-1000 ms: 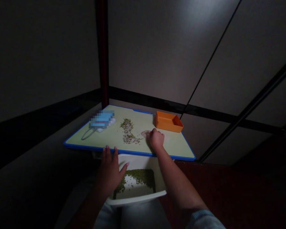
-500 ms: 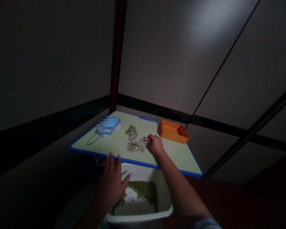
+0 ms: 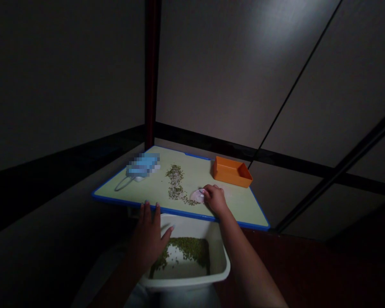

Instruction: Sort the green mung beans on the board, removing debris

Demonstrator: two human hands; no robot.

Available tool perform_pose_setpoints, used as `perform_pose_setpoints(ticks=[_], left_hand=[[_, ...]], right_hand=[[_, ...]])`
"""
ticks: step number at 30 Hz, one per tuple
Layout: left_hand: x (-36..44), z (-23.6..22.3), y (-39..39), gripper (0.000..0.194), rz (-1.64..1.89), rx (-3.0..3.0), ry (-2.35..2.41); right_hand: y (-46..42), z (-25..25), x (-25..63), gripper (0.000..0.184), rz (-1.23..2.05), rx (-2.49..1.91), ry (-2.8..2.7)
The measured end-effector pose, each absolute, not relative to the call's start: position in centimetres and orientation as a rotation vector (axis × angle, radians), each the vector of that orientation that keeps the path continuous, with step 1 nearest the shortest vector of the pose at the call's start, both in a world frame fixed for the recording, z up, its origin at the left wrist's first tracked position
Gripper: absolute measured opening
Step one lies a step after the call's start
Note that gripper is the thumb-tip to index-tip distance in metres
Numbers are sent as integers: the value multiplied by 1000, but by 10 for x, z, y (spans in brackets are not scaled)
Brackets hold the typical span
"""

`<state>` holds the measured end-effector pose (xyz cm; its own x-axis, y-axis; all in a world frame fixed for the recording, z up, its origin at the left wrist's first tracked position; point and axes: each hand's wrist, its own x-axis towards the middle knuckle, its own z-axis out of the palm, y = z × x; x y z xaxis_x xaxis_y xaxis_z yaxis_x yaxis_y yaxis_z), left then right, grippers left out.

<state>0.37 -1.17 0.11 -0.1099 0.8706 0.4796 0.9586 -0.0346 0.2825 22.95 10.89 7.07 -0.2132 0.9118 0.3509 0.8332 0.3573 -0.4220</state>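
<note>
My right hand (image 3: 214,199) pinches a small, pale pinkish, rounded piece (image 3: 197,196) that looks like translucent plastic; I cannot tell its exact kind. The piece is on the pale-yellow tabletop (image 3: 141,190), beside a straggling patch of small green and whitish grains (image 3: 176,184). A thin trail of grains runs from the patch to the piece. My left hand (image 3: 149,237) is open, its fingertips at the table's blue front edge and its thumb spread out over a white tub (image 3: 186,282). Green grains (image 3: 189,248) lie in that tub, below the table edge.
An orange open box (image 3: 232,174) stands at the table's back right. A blue object (image 3: 144,164), blurred out, lies at the left with a grey loop (image 3: 124,183) beside it. Walls close in behind and to the left of the table.
My right hand has moved a little right and toward me with the pale piece, and some grains now trail after it. My left hand stays at the edge. The view has shifted slightly.
</note>
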Motion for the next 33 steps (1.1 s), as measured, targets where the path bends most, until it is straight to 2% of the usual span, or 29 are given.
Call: perform_pose_setpoints(ticks=[6,16,25,33], left_hand=[[2,5,-9,77,-791,-2000,-2068],[6,7,-4,77,-830,-1974,-2022],[8,6,-5,78,-872,-1974,-2030],[5,6,-4,79,-866,-2002,-2012]], right_hand=[[104,64,242,19,228,-1480,-1897],[90,78,232,21,68,-1855,-1897],[97,69,228,19,284,-1686,-1897],[91,68,232,18,289,-1568,-1935]])
